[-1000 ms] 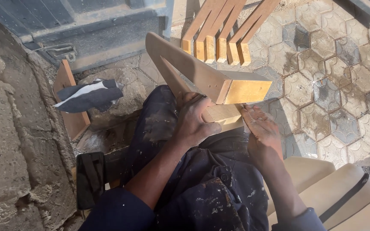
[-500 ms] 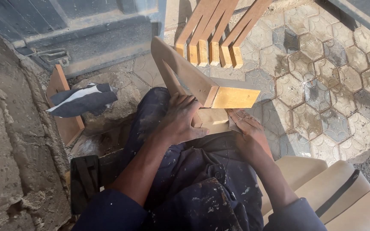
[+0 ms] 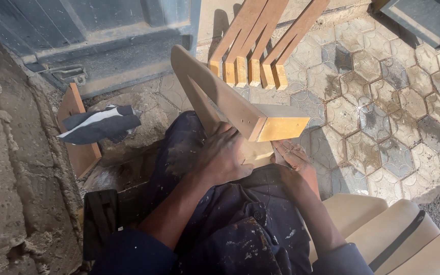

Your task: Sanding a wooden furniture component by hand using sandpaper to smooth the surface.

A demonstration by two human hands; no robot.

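My left hand [image 3: 225, 155] is closed around a smooth, angled wooden frame piece [image 3: 230, 104] with a square-cut pale end, resting on my lap, while my right hand [image 3: 294, 158] lies flat under it, fingers open, above the dusty hexagon paving stones [image 3: 383, 102] and near similar wooden pieces [image 3: 253, 56].

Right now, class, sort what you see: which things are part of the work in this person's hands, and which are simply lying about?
In the work:
- wooden frame piece, resting on the lap
- left hand, gripping it
- right hand, under its squared end

Lying about:
- leaning wooden slats
- dark cloth with white stripe
- small wooden board by the wall
- cream curved pieces
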